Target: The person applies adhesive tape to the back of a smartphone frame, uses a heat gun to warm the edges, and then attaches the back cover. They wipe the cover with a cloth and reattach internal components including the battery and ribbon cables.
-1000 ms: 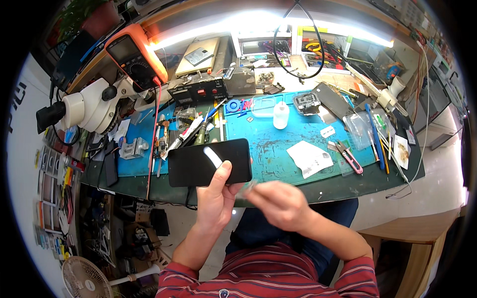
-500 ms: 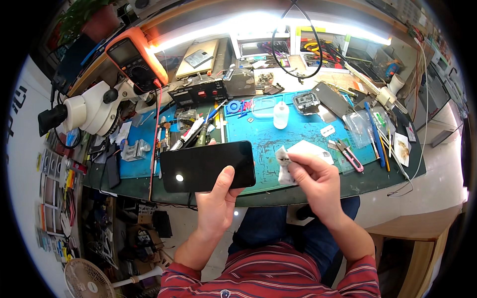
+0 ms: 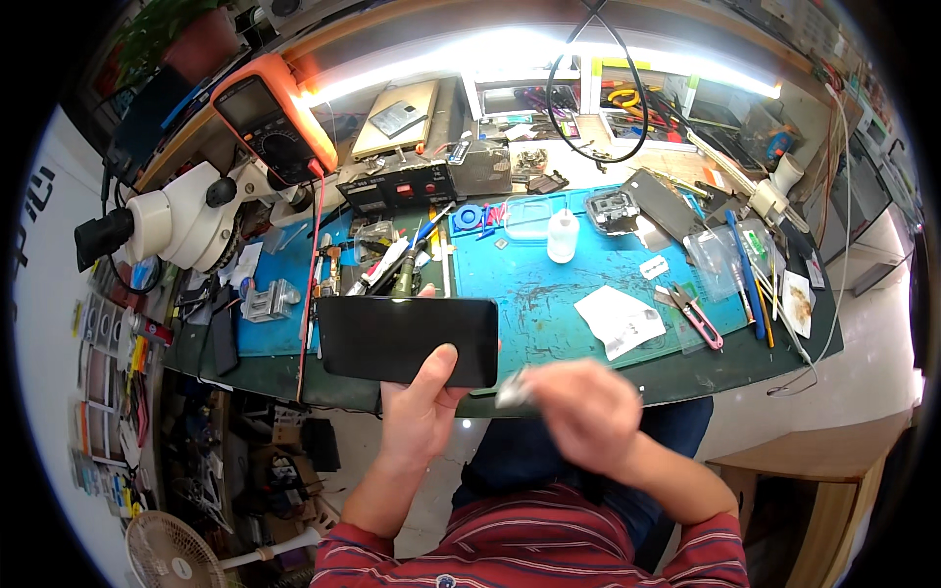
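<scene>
A black smartphone (image 3: 407, 333), its dark glassy side facing me, is gripped by my left hand (image 3: 420, 416), with the thumb lying across its lower right part. My right hand (image 3: 588, 412) is smeared by motion just right of the phone's lower corner. Between its fingertips is a crumpled white tissue (image 3: 512, 390), apart from the phone and also blurred. Beyond the right hand, a white sheet of paper (image 3: 619, 321) lies on the blue mat (image 3: 520, 294).
Near the mat's right side lie pink-handled snips (image 3: 698, 318). A white bottle (image 3: 562, 237) stands farther back. To the left are a microscope (image 3: 172, 216), an orange multimeter (image 3: 270, 118) and several pens and tools (image 3: 397, 265). A black cable loop (image 3: 554, 93) hangs above the bench.
My right hand has moved left and toward me with the tissue, uncovering the white paper. The phone has barely shifted, and the bright reflection on its glass has gone.
</scene>
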Demonstrator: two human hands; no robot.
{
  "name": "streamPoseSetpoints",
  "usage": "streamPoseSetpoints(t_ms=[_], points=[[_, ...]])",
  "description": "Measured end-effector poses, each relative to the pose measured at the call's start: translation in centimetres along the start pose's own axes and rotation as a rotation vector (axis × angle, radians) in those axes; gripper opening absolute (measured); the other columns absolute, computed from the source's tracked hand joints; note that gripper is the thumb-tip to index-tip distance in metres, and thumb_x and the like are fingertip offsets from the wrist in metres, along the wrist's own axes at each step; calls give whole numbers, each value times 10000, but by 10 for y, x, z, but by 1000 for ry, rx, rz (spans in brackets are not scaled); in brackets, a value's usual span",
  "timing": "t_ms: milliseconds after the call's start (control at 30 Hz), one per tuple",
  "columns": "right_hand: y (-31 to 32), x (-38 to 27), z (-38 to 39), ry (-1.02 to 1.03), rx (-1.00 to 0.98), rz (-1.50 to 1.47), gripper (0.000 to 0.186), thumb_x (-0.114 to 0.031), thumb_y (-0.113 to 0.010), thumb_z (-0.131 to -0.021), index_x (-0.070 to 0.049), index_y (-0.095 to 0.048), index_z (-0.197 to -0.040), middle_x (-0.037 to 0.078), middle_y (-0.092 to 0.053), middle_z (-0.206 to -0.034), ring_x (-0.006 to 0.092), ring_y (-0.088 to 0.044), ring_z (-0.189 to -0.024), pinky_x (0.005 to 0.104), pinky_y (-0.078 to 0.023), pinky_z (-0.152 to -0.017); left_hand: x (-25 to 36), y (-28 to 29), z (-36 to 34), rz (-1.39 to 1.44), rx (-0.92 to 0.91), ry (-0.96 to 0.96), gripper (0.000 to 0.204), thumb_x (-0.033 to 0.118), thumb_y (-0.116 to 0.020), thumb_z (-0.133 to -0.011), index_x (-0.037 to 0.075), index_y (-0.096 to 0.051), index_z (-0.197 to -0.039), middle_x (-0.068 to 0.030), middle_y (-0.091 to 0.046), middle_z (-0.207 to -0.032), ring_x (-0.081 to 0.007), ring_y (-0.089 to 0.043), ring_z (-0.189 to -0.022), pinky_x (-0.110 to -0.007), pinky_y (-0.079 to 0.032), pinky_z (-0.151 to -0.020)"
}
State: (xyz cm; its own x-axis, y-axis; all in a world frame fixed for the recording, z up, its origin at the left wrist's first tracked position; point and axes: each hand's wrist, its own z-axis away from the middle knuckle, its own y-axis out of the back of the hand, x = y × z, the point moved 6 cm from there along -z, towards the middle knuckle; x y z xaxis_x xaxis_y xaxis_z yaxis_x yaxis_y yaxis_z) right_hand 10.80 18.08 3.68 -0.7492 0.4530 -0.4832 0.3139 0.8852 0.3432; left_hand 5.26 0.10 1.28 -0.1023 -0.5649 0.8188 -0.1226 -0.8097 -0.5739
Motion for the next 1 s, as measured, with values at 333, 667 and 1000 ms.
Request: streamPoseSetpoints(t_ms=[333,667,1000], points=[[16,65,-34,-232,-121,445,215,-55,-681,-873,-40,-716,-1084,90,-698,-1125,276,-650,-1025,378,-510,-874,-4,11,7,-99,-98,29,870,157,-741,-889,13,-235,-1582,-174,-648,-1217,-268,-695,-1040,-427,-597,-900],[6,76,-28,-222,-146,377,107,-64,-732,-829,-68,-673,-918,77,-683,-967,262,-657,-868,374,-523,-759,-7,3,4,10,-125,155,837,157,-733,-892,-22,-260,-1559,-172,-619,-1248,-252,-681,-1084,-425,-618,-890],[18,-14,-22,353,35,320,343,-38,-736,-767,0,-742,-1107,89,-674,-1013,177,-664,-800,289,-580,-705,-19,3,5,160,-182,284,781,131,-685,-928,-32,-251,-1557,-188,-577,-1329,-294,-620,-1223,-464,-557,-1005]])
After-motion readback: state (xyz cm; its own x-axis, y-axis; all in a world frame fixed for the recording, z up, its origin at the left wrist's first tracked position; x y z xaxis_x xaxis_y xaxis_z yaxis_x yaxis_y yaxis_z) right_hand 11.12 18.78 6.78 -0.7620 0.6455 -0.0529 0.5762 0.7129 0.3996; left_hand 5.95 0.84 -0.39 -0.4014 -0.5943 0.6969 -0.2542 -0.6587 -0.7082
